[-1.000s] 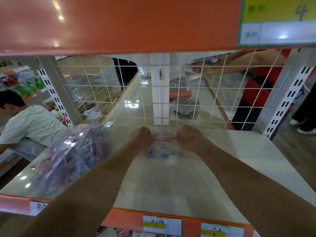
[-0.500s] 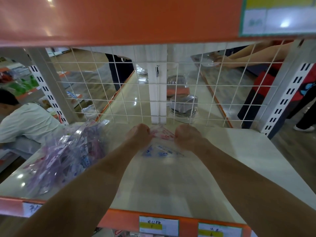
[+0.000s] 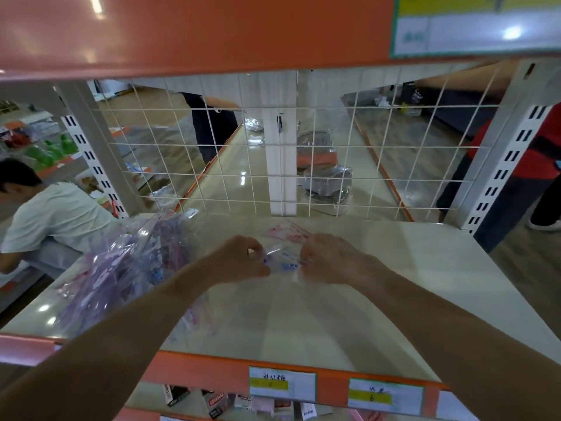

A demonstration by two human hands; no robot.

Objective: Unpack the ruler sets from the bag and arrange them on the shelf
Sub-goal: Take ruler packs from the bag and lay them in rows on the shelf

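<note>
Okay, left hand is curled, thumb and fingers pinching the left edge of a clear ruler set packet with blue print. Right hand is curled too, gripping the packet's right edge; exact finger placement is blurred. Both hands are close together with the packet between them, low over the shelf around mid-depth; can't tell if it touches the board. Both forearms reach in from the front edge.

Just behind the hands, a pink ruler set lies flat on the shelf, near the back. To the left, the bag sits on the shelf, clear plastic, crumpled, stuffed with purple, pink and blue packets, mouth pointing toward the back corner. It's beside the left forearm.

A white wire grid closes the back of the shelf. The front lip is orange with two price labels, each with a yellow strip. An orange upper shelf edge fills the top of the view.

Through the grid, clear plastic containers sit on the shelf beyond. A person in a pale shirt bends at far left, and a person in red stands at far right.
</note>
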